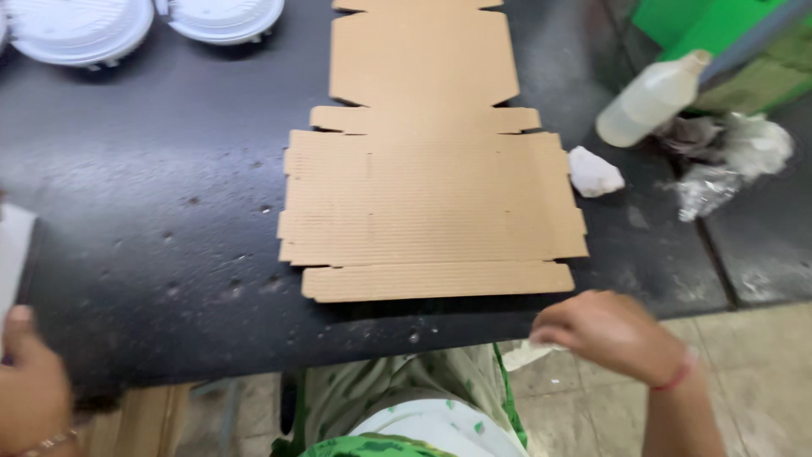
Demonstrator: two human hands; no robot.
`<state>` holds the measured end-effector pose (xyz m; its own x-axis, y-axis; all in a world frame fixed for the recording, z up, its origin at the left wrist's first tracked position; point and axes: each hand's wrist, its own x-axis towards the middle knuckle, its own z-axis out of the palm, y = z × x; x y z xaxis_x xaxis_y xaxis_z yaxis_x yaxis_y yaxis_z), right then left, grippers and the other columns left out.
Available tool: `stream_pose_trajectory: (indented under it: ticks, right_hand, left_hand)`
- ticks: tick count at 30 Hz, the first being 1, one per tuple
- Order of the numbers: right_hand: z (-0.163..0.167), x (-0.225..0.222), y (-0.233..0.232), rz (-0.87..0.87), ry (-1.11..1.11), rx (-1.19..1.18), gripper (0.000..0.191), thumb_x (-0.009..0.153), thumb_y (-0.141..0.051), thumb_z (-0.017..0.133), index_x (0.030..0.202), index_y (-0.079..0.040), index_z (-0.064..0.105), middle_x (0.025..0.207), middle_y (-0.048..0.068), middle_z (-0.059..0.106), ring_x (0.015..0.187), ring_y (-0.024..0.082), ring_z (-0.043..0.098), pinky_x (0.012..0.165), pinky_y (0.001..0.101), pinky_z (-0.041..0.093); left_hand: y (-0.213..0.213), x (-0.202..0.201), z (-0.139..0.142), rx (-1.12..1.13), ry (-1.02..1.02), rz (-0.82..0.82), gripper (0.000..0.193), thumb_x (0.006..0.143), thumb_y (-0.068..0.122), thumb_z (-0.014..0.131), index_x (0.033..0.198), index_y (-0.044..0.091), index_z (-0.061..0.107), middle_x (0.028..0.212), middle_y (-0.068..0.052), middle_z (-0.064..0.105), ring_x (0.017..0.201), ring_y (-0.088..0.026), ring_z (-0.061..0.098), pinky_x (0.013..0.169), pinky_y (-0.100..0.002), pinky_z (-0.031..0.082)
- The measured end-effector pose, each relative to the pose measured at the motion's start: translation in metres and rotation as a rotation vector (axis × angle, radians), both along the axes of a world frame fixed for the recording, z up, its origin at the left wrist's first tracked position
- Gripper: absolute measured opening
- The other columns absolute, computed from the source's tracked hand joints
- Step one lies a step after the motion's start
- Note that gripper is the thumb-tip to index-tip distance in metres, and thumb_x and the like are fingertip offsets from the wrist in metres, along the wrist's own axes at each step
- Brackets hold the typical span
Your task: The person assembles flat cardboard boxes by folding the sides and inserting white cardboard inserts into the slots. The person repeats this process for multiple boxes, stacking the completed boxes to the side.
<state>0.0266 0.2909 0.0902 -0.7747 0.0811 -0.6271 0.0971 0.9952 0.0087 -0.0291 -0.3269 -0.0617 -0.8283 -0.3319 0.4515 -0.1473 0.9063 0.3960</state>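
One flat, unfolded cardboard box blank (431,169) lies on the dark tabletop (152,220), near two white lidded containers (80,30), contents hidden. The right hand (605,334) pinches something pale at the edge; the left hand's (30,393) grip cannot be told.

The black table top (152,169) before me is speckled with pale spots. Upper left of the frame: two round white lidded containers (80,30) (224,17), side by side, both cut off by the top edge. Upper right: a clear plastic bottle (651,100) lying tilted, cap toward the corner. Just below it: a crumpled white wad (594,172). Right of it: crumpled clear plastic (706,186). Upper right corner: a green surface (710,25). Lower right: pale tiled floor (761,372).
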Motion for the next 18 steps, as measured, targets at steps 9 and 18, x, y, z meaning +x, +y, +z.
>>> stream_pose_trajectory:
  ticks: [9, 18]
  right_hand:
    - [-0.112, -0.017, 0.102, -0.291, 0.809, -0.329, 0.075, 0.099, -0.055, 0.055, 0.141, 0.008, 0.052, 0.151, 0.029, 0.048, 0.143, 0.04, 0.042, 0.117, 0.0427, 0.033]
    - [-0.098, -0.006, 0.069, -0.53, 1.149, -1.079, 0.058, 0.102, -0.032, 0.064, 0.145, 0.005, 0.051, 0.147, 0.019, 0.055, 0.136, 0.027, 0.05, 0.113, 0.0341, 0.04]
  left_hand:
    - [0.236, -0.051, 0.008, 0.113, -0.056, -0.536, 0.074, 0.107, 0.047, 0.049, 0.157, -0.006, 0.038, 0.161, -0.027, 0.038, 0.149, -0.04, 0.036, 0.12, -0.052, 0.026]
    - [0.264, -0.047, -0.02, -0.094, -0.152, -0.437, 0.086, 0.1, 0.061, 0.042, 0.158, -0.002, 0.033, 0.166, -0.02, 0.029, 0.154, -0.036, 0.025, 0.123, -0.058, 0.014]
